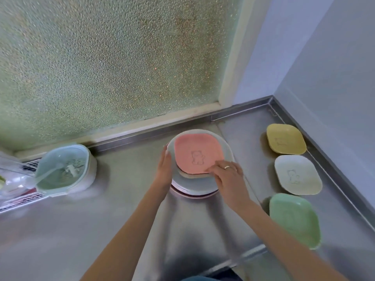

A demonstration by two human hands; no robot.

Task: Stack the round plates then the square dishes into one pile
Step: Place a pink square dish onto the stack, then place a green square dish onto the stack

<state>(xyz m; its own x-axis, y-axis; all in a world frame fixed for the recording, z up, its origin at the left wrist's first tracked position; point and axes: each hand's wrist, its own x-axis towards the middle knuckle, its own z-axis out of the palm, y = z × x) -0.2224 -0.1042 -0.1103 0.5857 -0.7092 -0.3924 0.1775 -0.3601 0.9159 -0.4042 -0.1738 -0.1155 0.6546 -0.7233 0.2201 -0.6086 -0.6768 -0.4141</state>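
A pile of round plates (192, 187) stands on the steel counter, grey on top and a pink rim at the bottom. On it lies a pink square dish (197, 154) with a bear imprint, over another pale square dish edge. My left hand (165, 169) rests flat against the pile's left side. My right hand (227, 171), wearing a ring, has its fingertips on the pink dish's near right corner. To the right lie three more square dishes: yellow (286, 141), white (298, 175) and green (295, 220).
A pale green lidded container (65, 169) sits at the left beside a wire rack (18, 199) with clear plastic. A frosted window (111, 63) rises behind the counter, and a wall (334, 78) closes the right side. The counter's front edge (243, 258) runs near me.
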